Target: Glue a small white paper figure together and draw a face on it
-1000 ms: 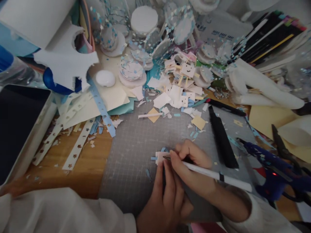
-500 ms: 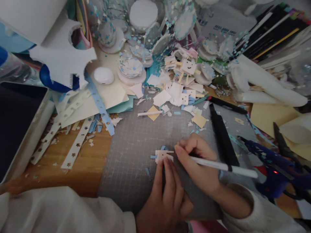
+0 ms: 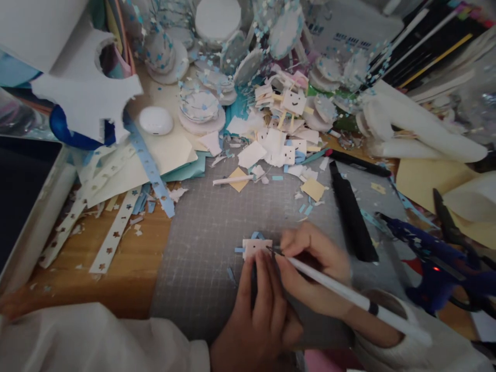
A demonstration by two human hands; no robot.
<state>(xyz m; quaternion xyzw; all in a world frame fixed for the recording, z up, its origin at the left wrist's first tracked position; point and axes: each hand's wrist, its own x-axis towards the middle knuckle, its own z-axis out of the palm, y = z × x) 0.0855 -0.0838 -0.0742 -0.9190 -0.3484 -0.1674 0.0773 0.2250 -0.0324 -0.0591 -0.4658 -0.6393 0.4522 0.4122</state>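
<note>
Head view, the only one. Left hand (image 3: 259, 305) lies flat-ish on the grey cutting mat (image 3: 201, 243), fingers stretched fwd and close together, tips pressing the near edge of a small white paper piece (image 3: 256, 247) w/ blue bits under it. That piece sits mid-mat, approx centre of frame, at 12 o'clock from the left hand. Right hand (image 3: 315, 271) is curled in a pen grip round a white craft knife (image 3: 349, 292); tip meets the piece's right edge, at 9 o'clock from the right hand.

Risks: the blade tip is touching-close to the left fingertips (image 3: 267, 257), so a slip toward 7 o'clock could likely nick them. The piece is tiny and pinned at one edge only, so it may swivel or tear under blade drag. Blue glue gun (image 3: 434, 268) at 3 o'clock shows a red light, probably hot, and the right sleeve lies near it. Loose scraps on the mat could snag the cut.

Counts: 2 hands, 1 knife, 1 piece being worked, 1 mat, 1 glue gun, 1 black slim tool (image 3: 351, 212) at 1 o'clock, 1 white oval case (image 3: 155, 120) at 10 o'clock, at least 2 star-punched strips (image 3: 112, 235) at 9 o'clock. Scraps in the pile at 12 o'clock: too many to count.
</note>
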